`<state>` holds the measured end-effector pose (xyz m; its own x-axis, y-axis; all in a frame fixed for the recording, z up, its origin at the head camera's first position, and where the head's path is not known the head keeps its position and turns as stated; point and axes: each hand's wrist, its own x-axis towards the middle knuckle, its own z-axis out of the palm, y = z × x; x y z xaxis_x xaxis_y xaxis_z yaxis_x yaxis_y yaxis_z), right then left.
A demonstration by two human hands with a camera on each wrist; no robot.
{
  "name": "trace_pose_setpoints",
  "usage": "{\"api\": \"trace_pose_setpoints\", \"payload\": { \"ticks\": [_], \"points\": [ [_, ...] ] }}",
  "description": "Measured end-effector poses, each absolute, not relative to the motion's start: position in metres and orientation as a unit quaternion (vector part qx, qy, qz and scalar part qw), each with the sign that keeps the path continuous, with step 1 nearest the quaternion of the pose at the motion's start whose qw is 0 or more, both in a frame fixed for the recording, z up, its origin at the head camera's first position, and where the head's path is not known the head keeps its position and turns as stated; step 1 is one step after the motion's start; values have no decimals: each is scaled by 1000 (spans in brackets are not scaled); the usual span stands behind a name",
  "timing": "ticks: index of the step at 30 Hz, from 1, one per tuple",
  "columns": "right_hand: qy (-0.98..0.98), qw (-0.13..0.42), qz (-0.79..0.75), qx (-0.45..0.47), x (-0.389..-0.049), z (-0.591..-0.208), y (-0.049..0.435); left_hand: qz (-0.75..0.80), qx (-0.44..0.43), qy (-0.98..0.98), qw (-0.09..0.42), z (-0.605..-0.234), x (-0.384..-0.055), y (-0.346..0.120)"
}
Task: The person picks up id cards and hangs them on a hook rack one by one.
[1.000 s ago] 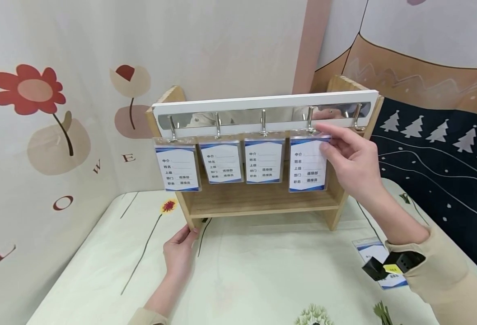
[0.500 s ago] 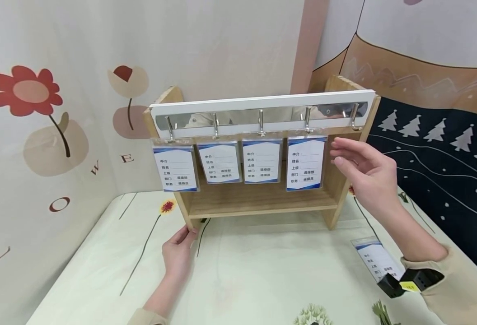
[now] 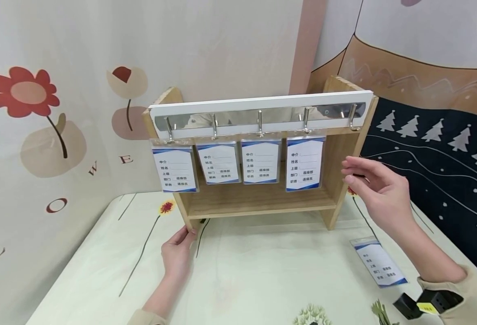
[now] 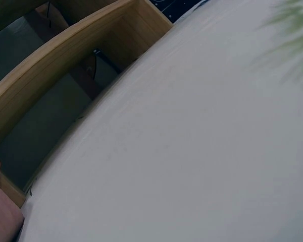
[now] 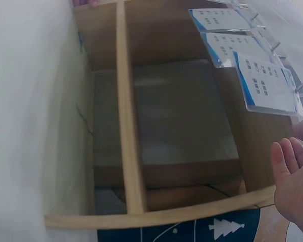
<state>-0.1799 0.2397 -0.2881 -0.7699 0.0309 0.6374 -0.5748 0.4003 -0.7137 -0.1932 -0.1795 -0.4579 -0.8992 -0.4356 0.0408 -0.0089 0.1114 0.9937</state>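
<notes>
A small wooden shelf [image 3: 259,211] stands on the table, with a white hook rail [image 3: 263,100] across its upper front. Several badge holders hang side by side from the metal hooks; the rightmost badge holder [image 3: 305,164] is on the fourth hook, and the hook at the far right [image 3: 352,118] carries nothing. My left hand [image 3: 177,253] grips the foot of the shelf's left side panel between thumb and fingers. Beside the right panel, my right hand [image 3: 385,194] is in the air, fingers relaxed and holding nothing. In the right wrist view its fingers [image 5: 290,156] are below the hanging badges.
One more badge holder [image 3: 378,264] lies flat on the table at the right, below my right forearm. The pale tablecloth [image 3: 254,271] is printed with flowers. Patterned curtains [image 3: 230,49] stand behind and beside the shelf. A black wrist camera [image 3: 429,303] sits on the right cuff.
My right hand has let go of the rightmost hanging badge holder and moved right and down, away from it. The left hand has stayed at the shelf's foot.
</notes>
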Motion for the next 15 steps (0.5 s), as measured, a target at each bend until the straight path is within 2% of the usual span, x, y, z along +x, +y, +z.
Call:
{"api": "trace_pose_setpoints", "payload": {
  "ticks": [15],
  "points": [
    [-818, 267, 496, 118, -169, -325, 280, -649, 149, -727, 165, -459, -193, -180]
  ]
}}
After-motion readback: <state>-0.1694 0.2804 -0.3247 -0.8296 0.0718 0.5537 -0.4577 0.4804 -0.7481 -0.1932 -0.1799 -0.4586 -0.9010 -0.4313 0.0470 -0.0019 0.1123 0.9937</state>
